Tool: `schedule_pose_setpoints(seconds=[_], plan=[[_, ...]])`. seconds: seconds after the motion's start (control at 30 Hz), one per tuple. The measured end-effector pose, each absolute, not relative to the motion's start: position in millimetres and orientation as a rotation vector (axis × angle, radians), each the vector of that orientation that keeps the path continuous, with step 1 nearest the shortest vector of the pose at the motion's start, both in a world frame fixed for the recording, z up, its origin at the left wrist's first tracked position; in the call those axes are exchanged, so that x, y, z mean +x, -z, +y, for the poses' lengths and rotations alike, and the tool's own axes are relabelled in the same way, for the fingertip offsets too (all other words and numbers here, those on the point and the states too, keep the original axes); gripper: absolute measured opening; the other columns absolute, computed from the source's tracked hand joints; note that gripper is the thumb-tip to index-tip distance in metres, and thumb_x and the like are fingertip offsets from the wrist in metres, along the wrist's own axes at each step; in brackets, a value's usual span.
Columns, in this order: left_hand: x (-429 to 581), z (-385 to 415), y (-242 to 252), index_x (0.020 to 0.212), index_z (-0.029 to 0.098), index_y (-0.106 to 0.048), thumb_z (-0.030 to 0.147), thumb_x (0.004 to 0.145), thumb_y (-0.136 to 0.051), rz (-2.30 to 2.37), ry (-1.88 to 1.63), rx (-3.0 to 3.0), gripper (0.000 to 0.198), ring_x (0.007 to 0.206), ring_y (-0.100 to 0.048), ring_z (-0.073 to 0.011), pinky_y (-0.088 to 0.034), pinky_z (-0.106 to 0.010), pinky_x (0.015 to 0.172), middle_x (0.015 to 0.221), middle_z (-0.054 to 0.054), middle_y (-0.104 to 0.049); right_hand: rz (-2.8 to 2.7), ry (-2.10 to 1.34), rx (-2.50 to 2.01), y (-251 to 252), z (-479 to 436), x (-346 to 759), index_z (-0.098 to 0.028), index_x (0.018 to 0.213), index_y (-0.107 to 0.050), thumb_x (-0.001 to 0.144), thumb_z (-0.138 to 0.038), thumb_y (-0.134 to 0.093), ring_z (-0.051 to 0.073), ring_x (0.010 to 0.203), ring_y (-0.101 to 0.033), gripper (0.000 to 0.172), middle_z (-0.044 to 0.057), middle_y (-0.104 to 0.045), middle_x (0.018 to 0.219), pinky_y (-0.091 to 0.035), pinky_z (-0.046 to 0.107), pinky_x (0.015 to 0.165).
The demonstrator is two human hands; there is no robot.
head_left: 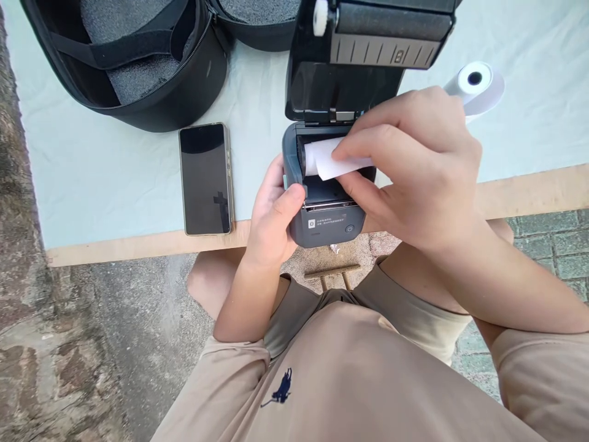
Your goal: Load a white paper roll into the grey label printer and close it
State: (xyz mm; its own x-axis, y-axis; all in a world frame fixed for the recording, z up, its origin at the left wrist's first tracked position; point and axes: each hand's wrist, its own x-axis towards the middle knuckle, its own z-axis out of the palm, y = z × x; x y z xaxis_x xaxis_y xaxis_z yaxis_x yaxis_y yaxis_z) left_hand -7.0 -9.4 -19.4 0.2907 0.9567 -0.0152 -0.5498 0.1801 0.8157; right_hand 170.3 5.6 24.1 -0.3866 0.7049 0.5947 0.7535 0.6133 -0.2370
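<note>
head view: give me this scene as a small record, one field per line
device: dark grey printer, lid open
left hand: grips the printer's left side
right hand: pinches the loose end of the white paper roll in the printer's bay
spare roll: lying beyond the right hand
phone: left of the printer, screen dark
case: black, unzipped, grey foam inside
surface: table with pale cover

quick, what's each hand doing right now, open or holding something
Left hand: closed, holding the printer by its side.
Right hand: closed, pinching the white paper between thumb and fingers.
</note>
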Motion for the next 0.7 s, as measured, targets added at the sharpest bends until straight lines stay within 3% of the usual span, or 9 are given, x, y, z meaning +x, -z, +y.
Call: schedule_pose_setpoints(seconds=[0.17,0.37,0.57,0.7], plan=[[-7,-10,20,0.12,0.025,-0.059,0.045,0.091,-0.061,0.609,-1.151,0.777,0.036,0.128,-0.064,-0.0286,-0.058,-0.043,0.099,0.11,-0.004,-0.073,-2.2,0.127,-1.172,-23,6,175,-0.028,0.093,-0.06,0.095,-0.025,-0.056,0.022,0.086,-0.065,0.006,-0.004,-0.073,0.1,-0.045,0.042,0.076],[-7,-10,18,0.121,0.026,-0.058,0.052,0.087,-0.065,0.676,-1.115,0.788,0.043,0.131,-0.061,-0.0301,-0.06,-0.041,0.095,0.12,-0.005,-0.072,-2.144,-0.081,-1.263,-28,5,177,-0.033,0.094,-0.063,0.092,-0.026,-0.061,0.022,0.094,-0.065,0.007,-0.005,-0.074,0.106,-0.043,0.043,0.084],[-5,-11,10,0.118,0.026,-0.058,0.051,0.088,-0.065,0.702,-1.104,0.787,0.04,0.131,-0.062,-0.0307,-0.06,-0.043,0.096,0.122,-0.005,-0.072,-2.194,0.103,-1.231,-26,4,176,-0.029,0.085,-0.059,0.094,-0.023,-0.055,0.025,0.091,-0.066,0.011,-0.006,-0.073,0.082,-0.039,0.044,0.077],[-4,-11,11,0.118,0.025,-0.057,0.047,0.092,-0.06,0.67,-1.11,0.795,0.035,0.135,-0.058,-0.0289,-0.057,-0.044,0.101,0.117,-0.004,-0.073,-2.169,0.101,-1.209,-28,2,175,-0.027,0.085,-0.058,0.095,-0.021,-0.053,0.023,0.093,-0.067,0.013,-0.005,-0.072,0.081,-0.043,0.042,0.078]])
